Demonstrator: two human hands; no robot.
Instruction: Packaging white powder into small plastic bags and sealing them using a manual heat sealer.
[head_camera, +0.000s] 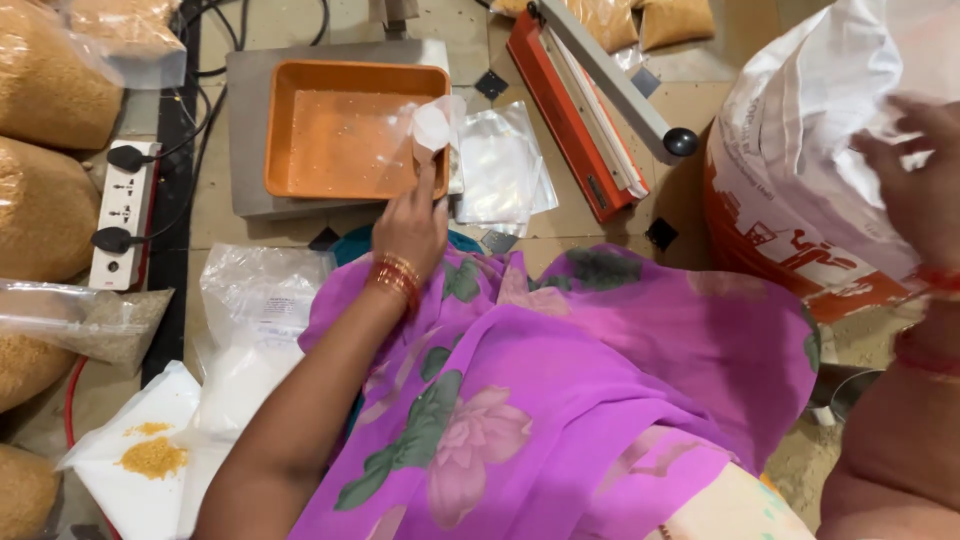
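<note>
My left hand (412, 222) reaches forward and pinches a small clear plastic bag (432, 125) at the right rim of an orange tray (300, 178). The tray sits on a grey weighing scale (245, 130). My right hand (915, 190) is at the far right, fingers spread against the top of a large white and orange sack (800, 170); it grips nothing that I can see. A pile of empty clear bags (500, 165) lies just right of the tray. My lap is covered in purple flowered cloth (560, 400).
An orange heat sealer (580, 100) with its grey arm raised stands behind the bags. Filled bags of yellow grain (45, 200) line the left edge beside a white power strip (122, 215). White paper with spilled yellow grain (150, 458) lies at lower left.
</note>
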